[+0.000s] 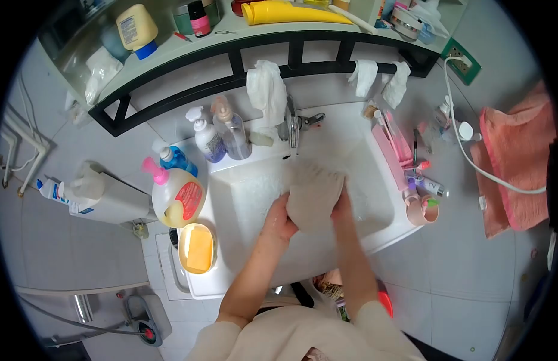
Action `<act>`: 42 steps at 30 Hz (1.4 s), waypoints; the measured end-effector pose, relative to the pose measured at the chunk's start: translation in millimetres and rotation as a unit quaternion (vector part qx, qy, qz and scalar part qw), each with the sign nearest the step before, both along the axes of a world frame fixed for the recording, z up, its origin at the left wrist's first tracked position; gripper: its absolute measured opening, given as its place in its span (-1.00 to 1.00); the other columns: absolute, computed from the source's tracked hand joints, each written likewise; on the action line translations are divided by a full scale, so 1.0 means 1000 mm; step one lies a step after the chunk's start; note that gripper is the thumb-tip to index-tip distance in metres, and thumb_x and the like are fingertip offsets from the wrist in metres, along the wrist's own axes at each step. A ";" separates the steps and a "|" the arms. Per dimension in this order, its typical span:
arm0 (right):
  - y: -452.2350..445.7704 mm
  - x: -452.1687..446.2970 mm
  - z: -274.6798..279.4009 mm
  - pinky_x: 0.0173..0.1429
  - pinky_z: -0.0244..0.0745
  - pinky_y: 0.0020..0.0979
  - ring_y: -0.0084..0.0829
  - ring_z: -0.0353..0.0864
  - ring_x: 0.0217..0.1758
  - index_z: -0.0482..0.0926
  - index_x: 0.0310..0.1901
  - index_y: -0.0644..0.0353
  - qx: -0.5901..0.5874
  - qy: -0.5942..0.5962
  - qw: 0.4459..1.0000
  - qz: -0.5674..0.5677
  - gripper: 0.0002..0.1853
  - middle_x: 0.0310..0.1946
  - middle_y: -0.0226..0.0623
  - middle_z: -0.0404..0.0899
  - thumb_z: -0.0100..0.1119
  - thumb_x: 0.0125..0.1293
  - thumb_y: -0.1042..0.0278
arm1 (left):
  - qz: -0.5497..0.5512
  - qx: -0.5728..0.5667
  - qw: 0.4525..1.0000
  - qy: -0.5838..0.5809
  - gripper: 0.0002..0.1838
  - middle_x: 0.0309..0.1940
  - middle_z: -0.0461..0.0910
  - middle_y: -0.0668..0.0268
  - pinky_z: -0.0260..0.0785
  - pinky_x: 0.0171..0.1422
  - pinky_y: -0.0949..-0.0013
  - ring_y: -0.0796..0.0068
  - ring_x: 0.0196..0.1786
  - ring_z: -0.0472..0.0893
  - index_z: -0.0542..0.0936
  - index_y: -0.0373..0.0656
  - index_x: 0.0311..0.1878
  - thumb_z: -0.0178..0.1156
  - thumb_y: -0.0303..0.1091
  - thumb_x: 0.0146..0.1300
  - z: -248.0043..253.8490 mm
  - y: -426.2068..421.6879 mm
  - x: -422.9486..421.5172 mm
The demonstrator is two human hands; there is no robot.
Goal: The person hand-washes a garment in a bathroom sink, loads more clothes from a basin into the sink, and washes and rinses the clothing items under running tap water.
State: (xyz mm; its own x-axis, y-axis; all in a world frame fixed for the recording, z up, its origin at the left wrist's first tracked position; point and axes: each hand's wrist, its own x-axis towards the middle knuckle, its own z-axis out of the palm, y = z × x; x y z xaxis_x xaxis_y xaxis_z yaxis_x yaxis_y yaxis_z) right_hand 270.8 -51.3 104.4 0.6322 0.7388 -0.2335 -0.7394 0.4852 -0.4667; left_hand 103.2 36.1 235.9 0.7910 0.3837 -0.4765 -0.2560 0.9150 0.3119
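Note:
A beige piece of cloth (315, 195), with a row of small dark marks near its far edge, is held between my two hands over the white sink basin (237, 240). My left hand (281, 218) grips its left side, fingers closed and partly hidden behind it. On the other side my right hand (341, 204) is closed on the right edge, its fingers mostly out of sight. Just beyond the cloth stands the metal faucet (294, 129). I cannot make out clearly whether water is running from it.
Left of the basin stand a yellow soap bar (199, 249) in a dish, a pink-pump bottle (178, 198) and other pump bottles. A pink toothbrush holder (390, 150) and a pink cup (422, 210) line the right rim. Above runs a black rail (213, 69) hung with white cloths.

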 end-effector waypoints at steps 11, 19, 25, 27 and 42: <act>0.014 -0.021 0.060 0.11 0.45 -0.20 -0.21 0.52 0.00 0.36 0.14 0.23 -0.066 -0.073 0.993 0.069 -0.50 -0.04 -0.16 0.51 0.05 0.27 0.08 | -0.076 0.107 0.978 0.164 -0.14 0.29 0.22 0.11 0.27 0.27 0.26 0.22 0.27 0.33 0.02 -0.22 0.38 0.25 -0.10 0.15 -0.029 -0.005 -0.021; 0.041 -0.005 0.088 -0.08 0.50 -0.37 -0.29 0.55 -0.11 0.37 0.11 0.26 -0.388 -0.298 0.827 0.276 -0.40 -0.09 -0.11 0.51 0.34 0.03 0.25 | -0.158 0.369 0.914 0.067 0.02 0.18 0.28 0.11 0.30 0.21 0.28 0.30 0.22 0.33 -0.02 -0.23 0.38 0.41 -0.33 -0.10 -0.058 0.011 -0.016; 0.022 -0.015 0.078 0.15 0.41 -0.35 -0.34 0.47 0.09 0.30 0.22 0.23 -0.189 -0.142 0.931 0.277 -0.36 0.03 -0.19 0.46 0.24 0.13 0.18 | -0.170 0.056 0.983 -0.033 -0.18 0.12 0.41 0.15 0.35 0.21 0.22 0.25 0.12 0.47 0.17 -0.22 0.33 0.29 -0.49 -0.06 -0.039 0.021 -0.035; 0.013 -0.022 0.070 0.18 0.39 -0.33 -0.33 0.46 0.12 0.30 0.21 0.24 -0.119 -0.078 0.950 0.277 -0.40 0.06 -0.19 0.45 0.19 0.17 0.16 | -0.173 0.024 0.984 -0.029 -0.24 0.12 0.42 0.15 0.36 0.21 0.21 0.25 0.13 0.48 0.21 -0.21 0.31 0.26 -0.49 -0.02 -0.043 0.025 -0.039; 0.005 -0.069 0.074 0.17 0.41 -0.24 -0.29 0.49 0.08 0.36 0.09 0.23 -0.157 -0.093 0.983 -0.034 -0.51 0.00 -0.21 0.49 0.10 0.29 0.03 | 0.141 0.066 0.984 0.088 -0.83 -0.06 0.49 0.25 0.34 0.11 0.26 0.33 0.07 0.46 0.48 -0.01 -0.17 0.22 -0.30 0.19 -0.057 0.032 -0.036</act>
